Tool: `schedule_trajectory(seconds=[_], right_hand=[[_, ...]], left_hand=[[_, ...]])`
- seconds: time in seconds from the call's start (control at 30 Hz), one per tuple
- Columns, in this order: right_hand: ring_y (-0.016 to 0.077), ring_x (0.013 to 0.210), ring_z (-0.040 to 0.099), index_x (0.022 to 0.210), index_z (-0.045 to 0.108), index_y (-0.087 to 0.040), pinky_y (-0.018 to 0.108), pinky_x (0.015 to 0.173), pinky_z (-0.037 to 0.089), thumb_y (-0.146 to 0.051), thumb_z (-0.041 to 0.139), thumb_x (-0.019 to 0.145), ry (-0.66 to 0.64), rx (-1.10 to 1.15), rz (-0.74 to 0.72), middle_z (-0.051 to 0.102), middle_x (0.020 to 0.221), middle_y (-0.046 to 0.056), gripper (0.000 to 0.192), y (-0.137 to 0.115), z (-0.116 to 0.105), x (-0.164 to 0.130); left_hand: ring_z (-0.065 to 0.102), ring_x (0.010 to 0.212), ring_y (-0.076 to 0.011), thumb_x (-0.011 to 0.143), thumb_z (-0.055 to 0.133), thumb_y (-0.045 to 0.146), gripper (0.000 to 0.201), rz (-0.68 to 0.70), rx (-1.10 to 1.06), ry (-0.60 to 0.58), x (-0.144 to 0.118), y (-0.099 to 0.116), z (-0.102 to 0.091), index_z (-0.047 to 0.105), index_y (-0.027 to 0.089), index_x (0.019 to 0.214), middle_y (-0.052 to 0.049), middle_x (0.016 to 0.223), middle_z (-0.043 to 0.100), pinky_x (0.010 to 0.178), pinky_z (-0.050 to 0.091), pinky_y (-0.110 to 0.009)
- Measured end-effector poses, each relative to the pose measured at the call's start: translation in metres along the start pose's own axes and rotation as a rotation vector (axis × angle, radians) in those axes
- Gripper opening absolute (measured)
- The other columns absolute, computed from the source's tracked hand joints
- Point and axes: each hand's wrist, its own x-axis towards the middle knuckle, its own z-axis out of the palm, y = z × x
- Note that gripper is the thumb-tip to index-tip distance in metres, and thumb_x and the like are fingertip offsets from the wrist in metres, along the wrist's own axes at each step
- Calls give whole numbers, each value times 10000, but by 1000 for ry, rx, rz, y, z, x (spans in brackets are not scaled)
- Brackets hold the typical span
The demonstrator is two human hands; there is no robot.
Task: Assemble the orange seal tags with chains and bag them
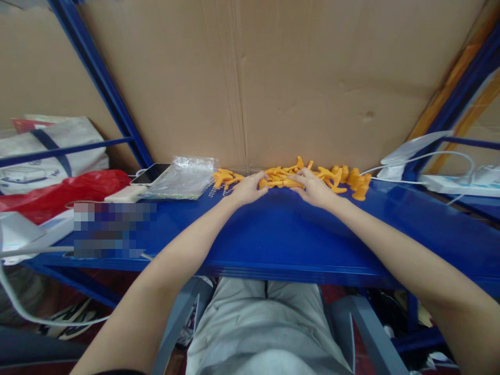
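Observation:
Both of my hands are at the back of the blue table, among a row of orange plastic pieces (287, 171). A long, ridged orange plastic piece (278, 183) lies crosswise between them. My left hand (250, 188) curls its thumb and fingers around the left end of this piece. At the other end, my right hand (312, 188) has its thumb and bent fingers about the piece, partly covering it. More orange pieces (223, 177) with thin dark zigzag parts lie left of my left hand. Short knobbed orange pieces (358, 183) stand to the right of my right hand.
A cardboard wall (273, 78) rises directly behind the blue table (265, 234). On the left lie clear plastic bags (183, 177), a phone (153, 174), a white box (124, 195) and a red bag (97, 185). White cables and a power strip (461, 185) are at the right.

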Motion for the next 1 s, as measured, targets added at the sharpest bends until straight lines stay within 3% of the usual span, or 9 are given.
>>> schedule_trajectory(seconds=[0.4, 0.6, 0.83, 1.0], right_hand=[[277, 978, 621, 1296, 649, -230, 462, 902, 532, -215, 513, 916, -31, 32, -10, 585, 1069, 118, 404, 3, 0, 0], [295, 1038, 636, 1293, 669, -195, 489, 930, 523, -261, 541, 916, -45, 70, 20, 645, 1106, 143, 404, 3, 0, 0], [312, 1181, 622, 1285, 660, -219, 528, 1031, 478, -298, 667, 850, -41, 210, 62, 686, 1245, 118, 442, 13, 1, 2], [250, 1011, 689, 1274, 578, -200, 430, 890, 580, -321, 739, 782, -165, 472, 203, 662, 1231, 125, 531, 28, -5, -2]], left_hand=[[654, 854, -186, 851, 572, 201, 265, -6, 0, -42, 0, 4, 2, 634, 154, 1105, -38, 878, 694, 819, 484, -274], [667, 970, -225, 845, 566, 206, 305, 39, 124, -36, 1, 3, 3, 661, 147, 1129, -96, 1057, 714, 904, 491, -319], [664, 1027, -233, 853, 577, 249, 302, 43, 242, -15, 0, 4, 7, 660, 182, 1136, -88, 1109, 713, 915, 505, -325], [674, 997, -227, 849, 588, 240, 284, 40, 259, -4, 1, 2, 7, 668, 180, 1115, -90, 1086, 723, 888, 514, -323]])
